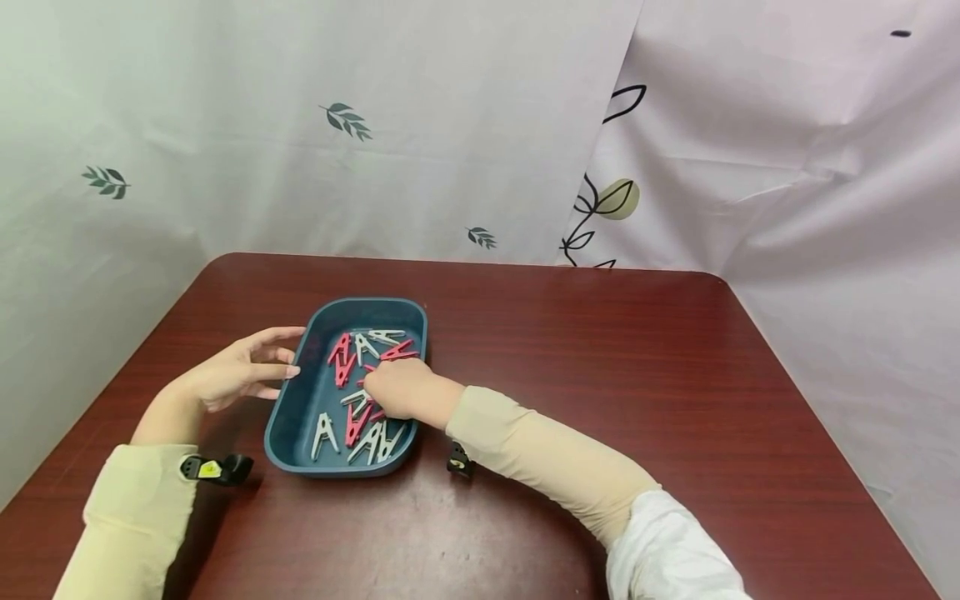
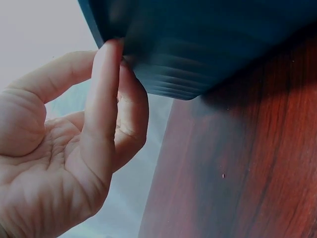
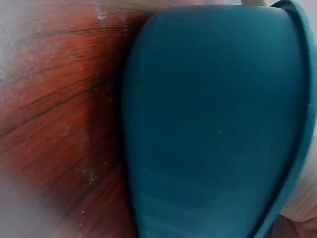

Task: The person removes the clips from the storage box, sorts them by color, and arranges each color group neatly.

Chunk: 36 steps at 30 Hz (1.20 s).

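A blue plastic bin (image 1: 345,472) with rounded corners stands left of centre on the table. Red clothespins (image 1: 355,432) and white clothespins (image 1: 323,422) lie loose across its floor. My left hand (image 1: 236,372) is at the bin's left side, its fingertips touching the outer wall; the left wrist view shows the fingers loosely bent against the bin (image 2: 208,54). Over the right rim, my right hand (image 1: 401,387) reaches down among the clothespins. Its fingers are hidden under the back of the hand, and the bin's wall (image 3: 213,119) blocks them in the right wrist view.
The dark red wooden table (image 1: 600,375) extends right of the bin. A pale curtain (image 1: 420,167) with leaf prints hangs behind the table's far edge. Straps with small black devices (image 1: 213,470) sit at both wrists.
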Each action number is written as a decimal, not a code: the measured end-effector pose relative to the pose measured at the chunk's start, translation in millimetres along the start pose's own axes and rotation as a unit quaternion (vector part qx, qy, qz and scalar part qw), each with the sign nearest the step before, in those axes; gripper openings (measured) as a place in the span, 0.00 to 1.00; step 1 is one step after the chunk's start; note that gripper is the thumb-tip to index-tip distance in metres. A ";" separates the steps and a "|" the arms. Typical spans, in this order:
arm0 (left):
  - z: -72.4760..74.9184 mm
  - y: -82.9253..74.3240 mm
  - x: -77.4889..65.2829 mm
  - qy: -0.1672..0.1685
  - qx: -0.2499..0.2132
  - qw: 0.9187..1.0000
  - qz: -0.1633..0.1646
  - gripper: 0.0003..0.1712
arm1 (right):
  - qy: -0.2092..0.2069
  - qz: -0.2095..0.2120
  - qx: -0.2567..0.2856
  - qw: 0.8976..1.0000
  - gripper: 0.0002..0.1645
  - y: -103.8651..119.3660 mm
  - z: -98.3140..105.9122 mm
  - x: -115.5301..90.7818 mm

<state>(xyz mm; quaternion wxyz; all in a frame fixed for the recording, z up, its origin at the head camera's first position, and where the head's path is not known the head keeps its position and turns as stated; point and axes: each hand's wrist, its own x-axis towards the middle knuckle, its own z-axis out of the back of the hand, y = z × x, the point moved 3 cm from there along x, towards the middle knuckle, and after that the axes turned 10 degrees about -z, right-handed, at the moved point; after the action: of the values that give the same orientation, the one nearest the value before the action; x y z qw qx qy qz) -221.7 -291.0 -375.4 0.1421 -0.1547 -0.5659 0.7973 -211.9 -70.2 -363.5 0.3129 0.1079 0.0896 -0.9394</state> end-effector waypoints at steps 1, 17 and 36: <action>-0.2 0.0 -0.6 0.001 0.002 1.000 0.001 0.41 | 0.000 0.002 0.002 1.000 0.08 0.1 0.9 -1.1; -3.1 -1.0 -2.7 0.006 0.023 1.000 -0.004 0.41 | -0.081 0.099 0.238 0.963 0.09 -27.5 11.5 -25.2; -11.5 4.6 -7.5 -0.060 0.065 0.996 -0.027 0.39 | -0.163 0.110 0.534 0.822 0.17 -69.9 3.0 -38.7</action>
<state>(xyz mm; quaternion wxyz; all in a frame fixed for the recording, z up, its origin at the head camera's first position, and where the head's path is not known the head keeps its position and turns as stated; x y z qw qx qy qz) -210.4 -285.7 -382.7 0.1392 -0.0812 -0.5247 0.8359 -224.6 6.2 -343.6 0.3173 0.1127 -0.4909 -0.8035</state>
